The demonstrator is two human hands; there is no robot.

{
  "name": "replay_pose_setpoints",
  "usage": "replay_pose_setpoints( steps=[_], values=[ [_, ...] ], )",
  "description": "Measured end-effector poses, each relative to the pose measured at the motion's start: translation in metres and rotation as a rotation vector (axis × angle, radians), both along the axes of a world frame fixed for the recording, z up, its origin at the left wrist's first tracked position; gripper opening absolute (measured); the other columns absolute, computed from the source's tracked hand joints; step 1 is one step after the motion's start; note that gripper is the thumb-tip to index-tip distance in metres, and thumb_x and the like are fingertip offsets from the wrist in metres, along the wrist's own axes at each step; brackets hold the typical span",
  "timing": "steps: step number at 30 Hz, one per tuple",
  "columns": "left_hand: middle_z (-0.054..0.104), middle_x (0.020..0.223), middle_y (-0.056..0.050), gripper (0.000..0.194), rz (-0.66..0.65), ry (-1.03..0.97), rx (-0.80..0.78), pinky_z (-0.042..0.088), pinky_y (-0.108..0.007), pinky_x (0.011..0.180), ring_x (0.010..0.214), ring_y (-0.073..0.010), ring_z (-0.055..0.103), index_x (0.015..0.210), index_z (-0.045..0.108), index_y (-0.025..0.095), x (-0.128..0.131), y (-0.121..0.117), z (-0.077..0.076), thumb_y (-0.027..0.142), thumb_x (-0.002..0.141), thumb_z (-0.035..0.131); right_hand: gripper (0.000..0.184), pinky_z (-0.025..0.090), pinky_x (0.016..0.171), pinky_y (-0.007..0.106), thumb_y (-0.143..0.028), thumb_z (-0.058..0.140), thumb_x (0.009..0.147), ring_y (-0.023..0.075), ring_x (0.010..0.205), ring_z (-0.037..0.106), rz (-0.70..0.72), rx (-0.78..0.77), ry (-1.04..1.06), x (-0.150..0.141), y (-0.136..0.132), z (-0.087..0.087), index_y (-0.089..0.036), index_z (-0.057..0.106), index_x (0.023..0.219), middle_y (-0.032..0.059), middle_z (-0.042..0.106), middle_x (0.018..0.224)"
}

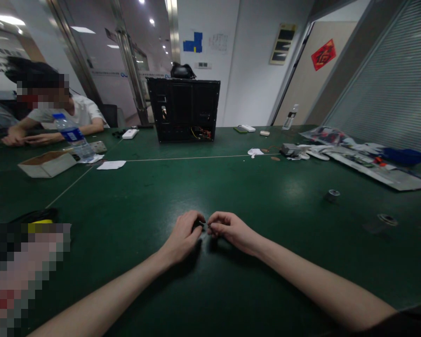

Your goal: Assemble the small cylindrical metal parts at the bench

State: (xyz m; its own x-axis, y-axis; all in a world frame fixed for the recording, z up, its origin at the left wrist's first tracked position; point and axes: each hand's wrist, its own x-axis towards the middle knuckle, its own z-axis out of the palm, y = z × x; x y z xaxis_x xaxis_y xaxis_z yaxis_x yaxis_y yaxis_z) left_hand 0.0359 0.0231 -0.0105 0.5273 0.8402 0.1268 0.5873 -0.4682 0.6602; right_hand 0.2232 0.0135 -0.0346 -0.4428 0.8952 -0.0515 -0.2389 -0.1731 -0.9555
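Note:
My left hand (184, 235) rests low over the green table (154, 192), fingers curled round a small dark object that is mostly hidden. A thin light bit shows at its fingertips, too small to name. Close on its right, my right hand (234, 230) has thumb and fingers pinched together, and whatever it holds cannot be made out. The fingertips of both hands nearly meet in the middle of the view.
Two small metal cylinders (333, 194) stand to the right. Far left are an open box (47, 164), a water bottle (75, 138) and a seated person (84, 110). A black panel-like case (184, 110) stands at the back; boards and bags (368, 164) lie far right.

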Motion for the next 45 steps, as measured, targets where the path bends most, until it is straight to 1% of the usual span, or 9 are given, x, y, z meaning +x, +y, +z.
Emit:
replay_pose_setpoints(
  steps=[3, 7, 16, 24, 29, 36, 42, 45],
  values=[
    [0.06, 0.096, -0.006, 0.017, 0.0, -0.009, 0.007, 0.039, -0.036, 0.086, 0.093, -0.0218, 0.053, 0.09, 0.056, 0.017, 0.0001, 0.0007, -0.0016, 0.018, 0.082, 0.041, 0.027, 0.041, 0.065, 0.023, -0.031, 0.076, 0.07, 0.0099, 0.066, 0.056, 0.021, -0.15, 0.158, -0.0008, -0.0008, 0.0012, -0.015, 0.064, 0.086, 0.0021, 0.063, 0.074],
    [0.06, 0.095, -0.006, 0.015, 0.001, -0.009, -0.004, 0.039, -0.037, 0.087, 0.092, -0.0216, 0.053, 0.09, 0.054, 0.018, 0.0001, 0.0002, -0.0005, 0.019, 0.083, 0.041, 0.026, 0.04, 0.064, 0.021, -0.029, 0.077, 0.07, 0.0082, 0.064, 0.055, 0.027, -0.215, 0.204, 0.0002, -0.0002, 0.0037, -0.014, 0.065, 0.089, 0.0019, 0.063, 0.072],
    [0.06, 0.096, -0.007, 0.015, 0.0, -0.01, -0.016, 0.038, -0.038, 0.088, 0.093, -0.022, 0.053, 0.091, 0.054, 0.018, -0.0001, 0.0, 0.0002, 0.019, 0.083, 0.041, 0.027, 0.039, 0.06, 0.021, -0.033, 0.075, 0.072, 0.0082, 0.06, 0.055, 0.024, -0.206, 0.211, -0.0006, 0.0009, 0.0036, -0.013, 0.062, 0.085, 0.0016, 0.063, 0.069],
    [0.061, 0.096, -0.006, 0.016, -0.004, -0.018, -0.01, 0.039, -0.038, 0.089, 0.093, -0.0217, 0.054, 0.091, 0.055, 0.018, -0.0004, 0.0004, -0.0011, 0.018, 0.083, 0.041, 0.033, 0.041, 0.062, 0.022, -0.035, 0.076, 0.07, 0.0094, 0.059, 0.057, 0.017, -0.211, 0.225, -0.0001, 0.0029, -0.001, -0.015, 0.056, 0.086, 0.0034, 0.066, 0.074],
    [0.061, 0.095, -0.006, 0.016, -0.003, -0.028, -0.003, 0.039, -0.036, 0.087, 0.093, -0.0216, 0.054, 0.091, 0.055, 0.018, 0.0001, 0.0001, -0.0013, 0.018, 0.083, 0.041, 0.032, 0.04, 0.061, 0.021, -0.035, 0.076, 0.071, 0.0089, 0.06, 0.055, 0.019, -0.224, 0.236, 0.0, 0.0031, -0.0022, -0.016, 0.055, 0.083, 0.0012, 0.063, 0.071],
    [0.061, 0.096, -0.007, 0.015, 0.004, -0.01, -0.013, 0.04, -0.037, 0.088, 0.093, -0.0222, 0.054, 0.09, 0.055, 0.018, 0.0013, -0.0009, 0.0017, 0.018, 0.082, 0.042, 0.03, 0.04, 0.063, 0.022, -0.033, 0.079, 0.068, 0.0087, 0.064, 0.053, 0.022, -0.226, 0.242, -0.0001, 0.0015, 0.0011, -0.016, 0.058, 0.082, 0.0001, 0.059, 0.071],
    [0.062, 0.097, -0.007, 0.015, 0.008, -0.01, -0.012, 0.039, -0.038, 0.089, 0.093, -0.0223, 0.054, 0.089, 0.056, 0.018, 0.0007, -0.0012, 0.0016, 0.018, 0.082, 0.042, 0.027, 0.039, 0.061, 0.023, -0.027, 0.08, 0.066, 0.0086, 0.063, 0.052, 0.037, -0.191, 0.239, 0.0011, 0.0006, 0.0013, -0.016, 0.063, 0.085, 0.0006, 0.061, 0.077],
    [0.062, 0.097, -0.007, 0.016, 0.013, -0.003, -0.014, 0.04, -0.038, 0.089, 0.093, -0.0225, 0.055, 0.092, 0.056, 0.018, 0.0002, -0.0013, 0.0016, 0.018, 0.082, 0.043, 0.027, 0.039, 0.061, 0.023, -0.024, 0.08, 0.065, 0.0086, 0.063, 0.053, 0.026, -0.188, 0.23, 0.0011, 0.0004, 0.0001, -0.015, 0.066, 0.085, 0.0002, 0.06, 0.076]
  ],
)
